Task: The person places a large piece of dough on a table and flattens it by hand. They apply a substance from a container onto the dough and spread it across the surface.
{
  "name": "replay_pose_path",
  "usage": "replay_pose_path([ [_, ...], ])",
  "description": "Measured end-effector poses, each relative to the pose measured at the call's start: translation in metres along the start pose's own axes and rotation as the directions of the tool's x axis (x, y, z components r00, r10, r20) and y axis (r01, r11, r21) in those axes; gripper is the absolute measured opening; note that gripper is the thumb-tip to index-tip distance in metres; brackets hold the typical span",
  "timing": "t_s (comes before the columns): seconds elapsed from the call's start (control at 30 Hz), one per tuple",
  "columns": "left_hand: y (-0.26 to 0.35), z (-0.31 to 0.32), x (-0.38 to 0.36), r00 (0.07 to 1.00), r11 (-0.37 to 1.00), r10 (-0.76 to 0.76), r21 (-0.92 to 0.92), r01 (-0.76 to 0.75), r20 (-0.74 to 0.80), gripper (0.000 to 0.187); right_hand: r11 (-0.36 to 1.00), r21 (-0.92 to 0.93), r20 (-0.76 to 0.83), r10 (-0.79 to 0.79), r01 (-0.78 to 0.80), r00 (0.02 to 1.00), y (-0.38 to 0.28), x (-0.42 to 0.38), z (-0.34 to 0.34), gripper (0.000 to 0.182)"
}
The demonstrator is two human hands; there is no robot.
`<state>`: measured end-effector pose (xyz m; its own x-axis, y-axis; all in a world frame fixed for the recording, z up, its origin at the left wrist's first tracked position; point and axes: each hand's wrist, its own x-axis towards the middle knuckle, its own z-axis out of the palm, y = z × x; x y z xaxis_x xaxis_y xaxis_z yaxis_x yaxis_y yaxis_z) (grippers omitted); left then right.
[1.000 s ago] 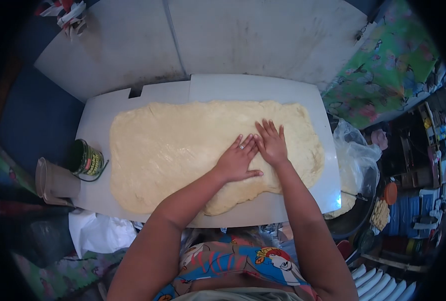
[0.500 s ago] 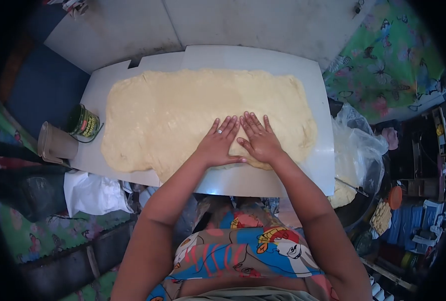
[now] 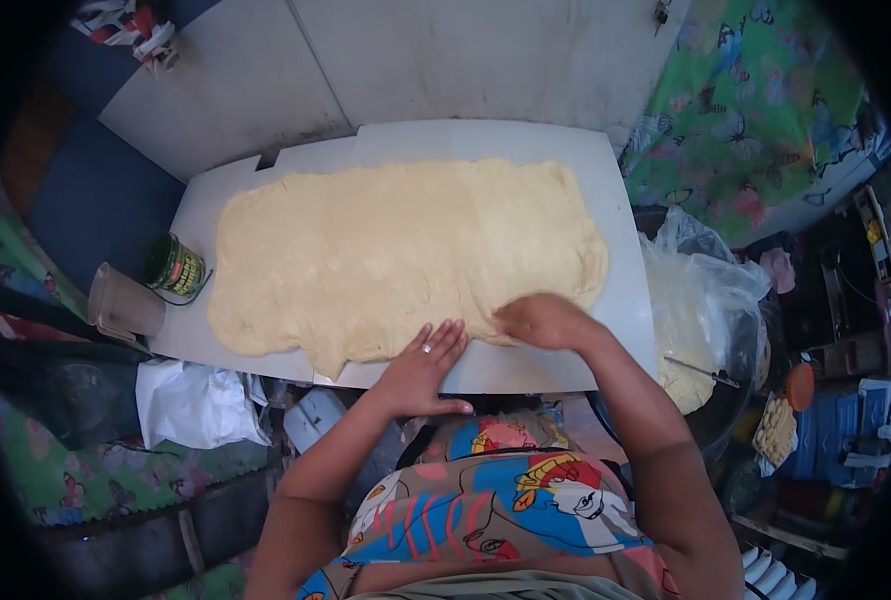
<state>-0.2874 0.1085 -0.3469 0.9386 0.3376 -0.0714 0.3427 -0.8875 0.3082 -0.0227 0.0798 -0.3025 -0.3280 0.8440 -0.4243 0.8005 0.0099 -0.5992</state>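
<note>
A wide, flat sheet of pale dough point(image 3: 385, 250) covers most of the white tabletop point(image 3: 617, 250). Along its near edge, my left hand point(image 3: 426, 370) lies with fingers stretched out, their tips on the dough and the thumb apart by the table's front edge. A ring shows on one of its fingers. To its right, my right hand point(image 3: 543, 322) is curled closed at the dough's near edge, apparently pinching it; its fingertips are partly hidden by the hand itself. Small creases run in the dough beside it.
At the left end stand a green tin point(image 3: 177, 266) with a wire handle and a translucent plastic pitcher point(image 3: 125, 303). On the right, a dark basin point(image 3: 710, 415) holds more dough point(image 3: 683, 385) under clear plastic point(image 3: 710, 290). A white wall point(image 3: 445, 60) rises behind the table.
Both hands have drawn back from lying flat on the dough to its near edge. The right hand has gone from spread to curled; the left has moved down and stays open.
</note>
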Motion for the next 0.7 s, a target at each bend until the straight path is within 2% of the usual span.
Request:
replay_pose_path([
  [0.07,0.004,-0.001,-0.005,1.0,1.0,0.002,-0.031,-0.001,0.015,0.104,0.992,0.012,-0.327,-0.114,0.125,0.938,0.004,0.024,-0.017,0.05],
  [0.1,0.006,-0.002,-0.008,0.999,0.997,0.003,-0.075,0.0,0.035,0.102,0.981,0.007,-0.478,-0.166,0.193,0.863,0.01,0.046,-0.022,0.055],
  [0.13,0.006,-0.004,-0.01,1.0,0.995,0.02,-0.099,-0.019,0.008,0.089,0.966,-0.01,-0.616,-0.21,0.259,0.76,0.016,0.073,-0.023,0.06],
  [0.17,0.002,-0.011,-0.011,1.0,0.996,0.018,-0.091,-0.017,0.006,0.089,0.964,-0.013,-0.62,-0.216,0.265,0.755,0.024,0.106,-0.017,0.06],
  [0.2,-0.004,-0.019,-0.012,0.997,0.914,-0.033,-0.403,0.056,0.064,0.085,0.992,-0.075,-0.687,-0.127,0.104,0.716,0.033,0.142,-0.007,0.066],
  [0.23,-0.01,-0.024,-0.014,0.989,0.731,-0.062,-0.669,0.137,0.135,0.081,0.991,-0.118,-0.752,-0.046,-0.065,0.657,0.032,0.163,-0.002,0.072],
  [0.27,-0.019,-0.017,-0.02,0.987,0.605,-0.159,-0.793,0.069,-0.036,0.075,0.991,-0.118,-0.753,-0.049,-0.062,0.656,0.023,0.167,0.0,0.072],
  [0.3,-0.027,-0.014,-0.02,0.986,0.606,-0.161,-0.792,0.07,-0.036,0.075,0.956,-0.266,-0.676,-0.094,-0.123,0.731,0.012,0.165,0.005,0.074],
  [0.33,-0.034,-0.013,-0.018,0.919,0.513,-0.338,-0.859,-0.002,-0.205,0.069,0.896,-0.41,-0.585,-0.117,-0.168,0.802,0.003,0.16,0.008,0.076],
  [0.37,-0.04,-0.011,-0.018,0.793,0.423,-0.515,-0.901,-0.096,-0.326,0.064,0.899,-0.404,-0.581,-0.108,-0.17,0.807,-0.001,0.152,0.011,0.076],
  [0.43,-0.06,-0.022,-0.006,0.747,0.529,-0.595,-0.845,0.084,-0.298,0.063,0.842,-0.53,-0.349,-0.327,0.103,0.878,-0.001,0.129,0.017,0.075],
  [0.47,-0.065,-0.024,0.009,0.754,0.523,-0.587,-0.849,0.075,-0.295,0.063,0.849,-0.51,-0.332,-0.345,0.14,0.878,-0.001,0.119,0.025,0.072],
  [0.5,-0.071,-0.024,0.023,0.779,0.617,-0.56,-0.77,0.164,-0.283,0.064,0.851,-0.51,-0.337,-0.333,0.127,0.881,0.002,0.109,0.034,0.072],
  [0.53,-0.078,-0.025,0.036,0.8,0.704,-0.535,-0.667,0.244,-0.272,0.065,0.854,-0.488,-0.328,-0.37,0.179,0.87,0.006,0.101,0.042,0.071],
  [0.57,-0.084,-0.023,0.052,0.804,0.707,-0.527,-0.666,0.236,-0.275,0.065,0.854,-0.465,-0.32,-0.408,0.234,0.855,0.009,0.094,0.05,0.071],
  [0.63,-0.085,-0.015,0.088,0.856,0.886,-0.456,-0.212,0.412,-0.243,0.069,0.852,-0.468,-0.294,-0.4,0.234,0.868,0.01,0.069,0.055,0.07],
  [0.67,-0.08,-0.011,0.105,0.86,0.892,-0.445,-0.209,0.401,-0.25,0.069,0.859,-0.446,-0.265,-0.396,0.253,0.879,0.012,0.057,0.06,0.068],
  [0.7,-0.07,-0.008,0.123,0.88,0.908,-0.415,-0.048,0.416,-0.231,0.071,0.864,-0.424,-0.233,-0.393,0.271,0.89,0.014,0.044,0.064,0.066],
])
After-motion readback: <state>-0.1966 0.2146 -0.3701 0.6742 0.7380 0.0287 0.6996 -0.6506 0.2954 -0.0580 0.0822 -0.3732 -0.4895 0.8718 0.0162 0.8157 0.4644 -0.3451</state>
